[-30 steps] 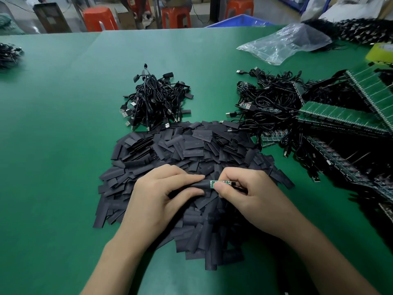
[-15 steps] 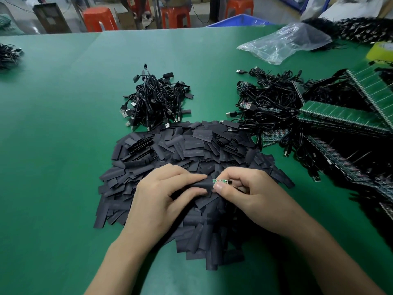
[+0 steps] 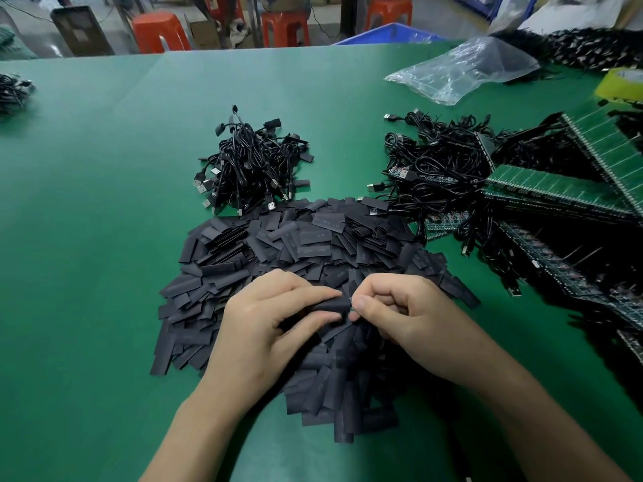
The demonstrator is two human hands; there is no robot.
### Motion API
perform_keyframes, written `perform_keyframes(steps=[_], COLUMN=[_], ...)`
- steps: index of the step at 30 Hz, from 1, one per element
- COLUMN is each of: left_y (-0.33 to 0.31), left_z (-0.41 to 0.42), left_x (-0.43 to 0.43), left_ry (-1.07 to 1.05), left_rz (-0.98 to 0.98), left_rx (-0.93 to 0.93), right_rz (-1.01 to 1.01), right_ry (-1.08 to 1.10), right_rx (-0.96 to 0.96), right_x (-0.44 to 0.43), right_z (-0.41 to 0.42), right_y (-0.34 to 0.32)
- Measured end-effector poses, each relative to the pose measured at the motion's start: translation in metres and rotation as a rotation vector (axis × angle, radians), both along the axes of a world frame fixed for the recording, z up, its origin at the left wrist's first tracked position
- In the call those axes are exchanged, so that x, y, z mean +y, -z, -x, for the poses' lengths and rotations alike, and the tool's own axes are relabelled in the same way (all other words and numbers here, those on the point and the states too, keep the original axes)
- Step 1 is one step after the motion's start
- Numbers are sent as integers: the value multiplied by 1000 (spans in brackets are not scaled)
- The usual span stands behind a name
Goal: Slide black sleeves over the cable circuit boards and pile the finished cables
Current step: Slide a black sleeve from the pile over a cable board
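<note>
- Desk (image 3: pixel 104 210): green top; broad bare stretch on the left, from near edge to far edge; only a small knot of cables (image 3: pixel 12 92) at the far-left rim.
- Heap of sleeves (image 3: pixel 313 245): black, flat, spread mid-desk under both hands; near fringe stops short of the near desk edge, leaving a bare strip in front.
- Finished cables (image 3: pixel 250 168): piled just behind the heap, touching its far fringe.
- Unsleeved cables (image 3: pixel 438 165) and green board panels (image 3: pixel 556 189): crowd the right side out to the frame edge; little free room there.
- Plastic bag (image 3: pixel 466 69) and yellow tape roll (image 3: pixel 622 85): far right, near the far edge.
- Left hand (image 3: pixel 268 318): fingers and thumb curled round one sleeve (image 3: pixel 328 304), held just over the heap.
- Right hand (image 3: pixel 400 314): thumb and forefinger pinched on the circuit board (image 3: pixel 351 305) at the sleeve's right mouth; other fingers curled.
- Change from a second ago: hands drawn closer together; board further inside the sleeve, only a green sliver showing where a longer green length lay bare.
</note>
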State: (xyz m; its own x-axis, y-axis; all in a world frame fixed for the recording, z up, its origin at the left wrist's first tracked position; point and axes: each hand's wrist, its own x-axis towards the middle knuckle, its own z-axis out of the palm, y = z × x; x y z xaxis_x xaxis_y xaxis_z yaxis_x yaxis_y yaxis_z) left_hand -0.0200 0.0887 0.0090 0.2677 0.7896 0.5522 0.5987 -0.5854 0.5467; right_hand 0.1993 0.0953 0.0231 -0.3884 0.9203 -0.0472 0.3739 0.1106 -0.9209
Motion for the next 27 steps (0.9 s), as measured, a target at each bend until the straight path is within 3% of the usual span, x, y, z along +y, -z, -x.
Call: perform_keyframes(steps=[9,27], left_y=[-1,1], left_z=[-1,2], left_x=[-3,1], left_ry=[31,-13], left_rz=[54,89], left_rx=[-106,-135], right_rz=[48,28], right_ry=[-35,69], right_rx=[50,84], right_x=[1,2], right_z=[-1,1], right_y=[-3,-1])
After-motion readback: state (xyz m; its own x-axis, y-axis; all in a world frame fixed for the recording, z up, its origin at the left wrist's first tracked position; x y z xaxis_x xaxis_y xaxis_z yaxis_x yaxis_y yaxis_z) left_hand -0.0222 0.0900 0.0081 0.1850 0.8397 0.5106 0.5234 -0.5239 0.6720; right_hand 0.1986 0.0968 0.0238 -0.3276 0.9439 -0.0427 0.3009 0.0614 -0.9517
